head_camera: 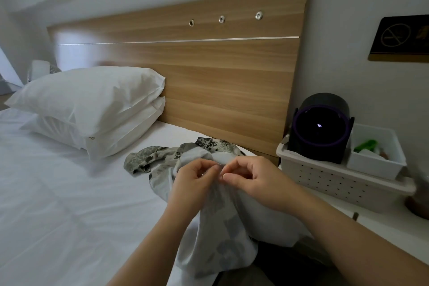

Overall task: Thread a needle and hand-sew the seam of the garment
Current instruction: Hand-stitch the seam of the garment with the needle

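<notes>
Both of our hands meet fingertip to fingertip in front of us. Our left hand pinches a raised fold of the garment between thumb and forefinger. Our right hand pinches the same fold just beside it, its other fingers curled in. The garment, pale cloth with a grey-green leaf print, is bunched under and beyond both hands. Part of it trails down toward our lap and part lies on the white bed past our fingertips. We cannot make out a needle or thread; if either is there, it is too fine to see or hidden between the fingertips.

We judge the main risks to be these:

- **Pricked finger:** the two pinches sit so close that a needle pushed through unseen could prick the left thumb or forefinger.
- **Stitching through extra layers:** the cloth lies in several layers below our hands, so a stitch taken too deep could catch a layer underneath and sew the garment shut.
- **Crooked seam:** the fold is held only at the fingertips, so slack fabric could slip and the seam edges drift apart, leaving a crooked line.
- **Lost needle:** a dropped needle would vanish into the folds or the sheet to the left of our left hand.
</notes>
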Demonstrator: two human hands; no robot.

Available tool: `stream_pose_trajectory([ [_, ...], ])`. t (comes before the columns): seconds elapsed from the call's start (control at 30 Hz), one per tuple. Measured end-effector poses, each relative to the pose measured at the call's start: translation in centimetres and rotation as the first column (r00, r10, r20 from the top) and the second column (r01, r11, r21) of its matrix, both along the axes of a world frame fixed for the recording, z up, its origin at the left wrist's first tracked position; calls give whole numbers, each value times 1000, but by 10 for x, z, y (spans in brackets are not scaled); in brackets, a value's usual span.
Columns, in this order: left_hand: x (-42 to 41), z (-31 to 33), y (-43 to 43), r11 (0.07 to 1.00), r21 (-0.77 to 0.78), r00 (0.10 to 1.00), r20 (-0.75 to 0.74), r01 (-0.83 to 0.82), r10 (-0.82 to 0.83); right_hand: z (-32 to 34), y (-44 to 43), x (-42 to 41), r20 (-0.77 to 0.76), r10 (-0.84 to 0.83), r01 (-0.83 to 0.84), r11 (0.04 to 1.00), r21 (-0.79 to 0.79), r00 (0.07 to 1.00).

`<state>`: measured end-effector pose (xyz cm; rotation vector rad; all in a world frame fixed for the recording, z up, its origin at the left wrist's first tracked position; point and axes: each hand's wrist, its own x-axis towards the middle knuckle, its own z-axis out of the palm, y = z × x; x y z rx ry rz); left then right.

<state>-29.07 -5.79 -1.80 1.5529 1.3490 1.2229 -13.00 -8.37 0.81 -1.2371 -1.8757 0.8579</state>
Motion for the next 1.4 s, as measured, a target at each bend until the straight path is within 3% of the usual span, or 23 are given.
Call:
stream_pose_trajectory([
  [0.1,1,3,-5,998,32,996,66,50,-52,1,5,0,12,21,-21,999,24,1000],
  [0.27,1,4,-12,988,102,987,101,118,-128,3,14,12,-31,-155,158,982,100,987],
  [0.33,0,3,-12,985,109,984,101,138,-149,5,16,19,-52,-177,178,984,9,983],
  [0.43,-1,2,-14,974,120,975,82,194,-205,6,19,15,-65,-84,67,973,-222,994],
  [0.63,-9,7,-17,950,174,966,-53,258,-252,15,26,9,-258,71,-152,939,-307,963],
  [0.8,-11,8,-16,965,123,972,9,231,-234,20,28,7,-298,-57,-27,962,-271,953],
  [0.93,-9,8,-14,958,93,949,141,272,-283,24,26,14,-667,-307,-114,853,-509,679],
  [1.03,-6,6,-13,958,67,932,224,278,-286,23,28,18,-767,-413,-124,839,-531,491],
  [1.07,-4,5,-13,960,54,927,251,273,-278,20,31,18,-758,-427,-53,855,-517,492],
  [1.13,3,6,-13,963,18,915,307,269,-261,7,36,18,-625,-426,200,894,-400,655],
  [1.23,12,4,-13,940,-16,813,507,341,-286,-16,36,21,-242,-421,416,906,-74,874],
  [1.3,15,4,-11,933,-18,742,612,360,-275,-29,34,30,-62,-428,432,892,135,902],
  [1.4,12,3,-5,960,-50,705,689,277,-168,-38,32,52,149,-591,517,781,350,793],
])
